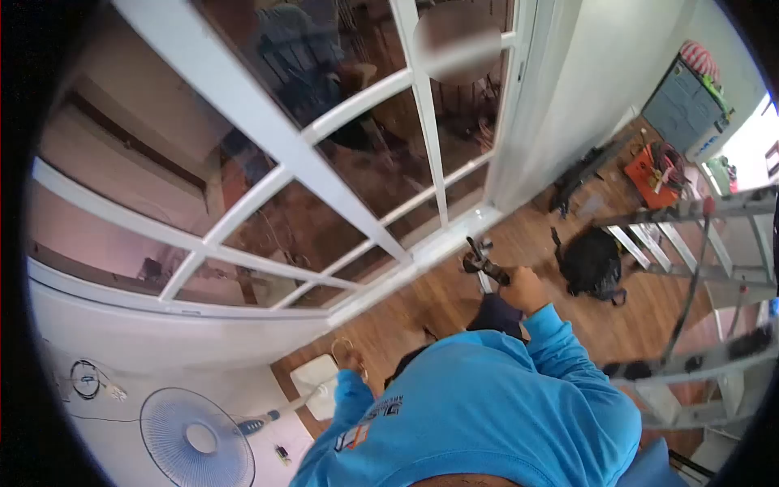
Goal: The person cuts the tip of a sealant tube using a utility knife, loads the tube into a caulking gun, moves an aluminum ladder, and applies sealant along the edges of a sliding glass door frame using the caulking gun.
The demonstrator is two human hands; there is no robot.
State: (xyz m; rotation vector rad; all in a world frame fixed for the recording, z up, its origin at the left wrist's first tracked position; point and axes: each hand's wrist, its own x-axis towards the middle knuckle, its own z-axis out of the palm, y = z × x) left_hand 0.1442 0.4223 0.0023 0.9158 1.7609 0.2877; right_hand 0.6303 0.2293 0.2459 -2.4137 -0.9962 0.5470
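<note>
The right hand (527,290) has its fingers closed around the near end of a dark hand tool (484,265). The tool points away from these fingers toward the white sill (442,240) of the glazed frame (296,162); its metal head is too small to name more exactly. Dark clothing (497,315) shows just beside the fingers, on the side toward the body.

The left hand (350,359) is low, well apart from the right. A thin, pale loop (342,342) shows at its fingers, but whether they grip it or only touch it, I cannot tell. Just beside these fingers is the white base (315,378) of a pedestal fan; the round fan head (197,438) lies farther out to the left, near the wall with a coiled cable (84,380).

Beyond the right fingers, to the right, a black bag (591,261) rests on the wooden floor (527,243). Past it stands a metal ladder (690,213). Farther from the fingers are an orange container (646,180) with coiled cords (668,162) and a grey drawer cabinet (682,101), a striped cloth (699,58) on top.
</note>
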